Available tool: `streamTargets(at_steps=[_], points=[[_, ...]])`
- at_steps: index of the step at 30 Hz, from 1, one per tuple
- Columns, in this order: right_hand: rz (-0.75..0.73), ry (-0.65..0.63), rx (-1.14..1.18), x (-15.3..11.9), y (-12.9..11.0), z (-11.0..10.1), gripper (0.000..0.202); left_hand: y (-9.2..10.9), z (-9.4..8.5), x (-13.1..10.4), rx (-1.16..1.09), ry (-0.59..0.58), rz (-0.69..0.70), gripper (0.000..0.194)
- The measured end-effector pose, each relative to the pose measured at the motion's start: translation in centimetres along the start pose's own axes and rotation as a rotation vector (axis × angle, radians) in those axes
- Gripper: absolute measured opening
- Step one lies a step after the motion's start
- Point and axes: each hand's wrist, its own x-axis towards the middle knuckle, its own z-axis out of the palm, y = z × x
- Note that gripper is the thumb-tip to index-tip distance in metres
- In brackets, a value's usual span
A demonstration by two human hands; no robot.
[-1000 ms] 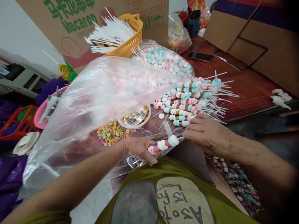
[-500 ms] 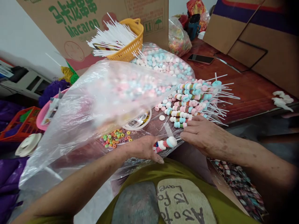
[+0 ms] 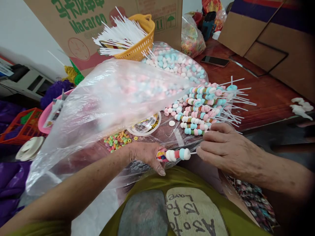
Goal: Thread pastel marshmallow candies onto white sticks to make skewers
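Note:
My left hand [image 3: 147,155] is wrapped around one end of a candy skewer [image 3: 176,154], its thumb stretched toward me and its other fingers partly hidden. White, pink and pale blue sweets are threaded along it, with a brightly patterned piece beside my palm. From its right end a thin white stick runs to the pinched fingertips of my right hand [image 3: 222,150]. Just beyond that hand, several finished-looking candy skewers [image 3: 197,114] lie stacked, sticks pointing right. Loose white, pink and blue sweets [image 3: 176,106] spill from a large clear plastic bag [image 3: 93,95].
Small coloured candy rings [image 3: 119,141] lie near a round clear lid [image 3: 147,126]. A yellow basket [image 3: 140,46] of white sticks stands behind the bag, before a cardboard box [image 3: 162,13]. A phone [image 3: 215,61] rests on the red-brown table [image 3: 261,95]. An open box [image 3: 253,200] of wrapped pieces sits below.
My right hand has moved a little right and nearer to me. The skewer and my left hand have shifted slightly, and more of the patterned piece shows. The view has tilted slightly.

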Motion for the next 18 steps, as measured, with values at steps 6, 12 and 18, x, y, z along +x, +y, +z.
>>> streamTargets(at_steps=[6, 12, 18], points=[[0.001, -0.002, -0.111, -0.1, -0.8, 0.5, 0.030, 0.0, 1.1, 0.3, 0.129, 0.246, 0.057, 0.032], [0.089, -0.044, -0.027, 0.4, -0.9, 1.7, 0.017, 1.7, 2.3, 0.5, 0.545, 0.511, -0.090, 0.028], [0.059, -0.122, 0.114, 2.6, -1.6, 3.6, 0.009, 2.3, 2.9, 2.7, 0.485, 0.417, 0.069, 0.027]])
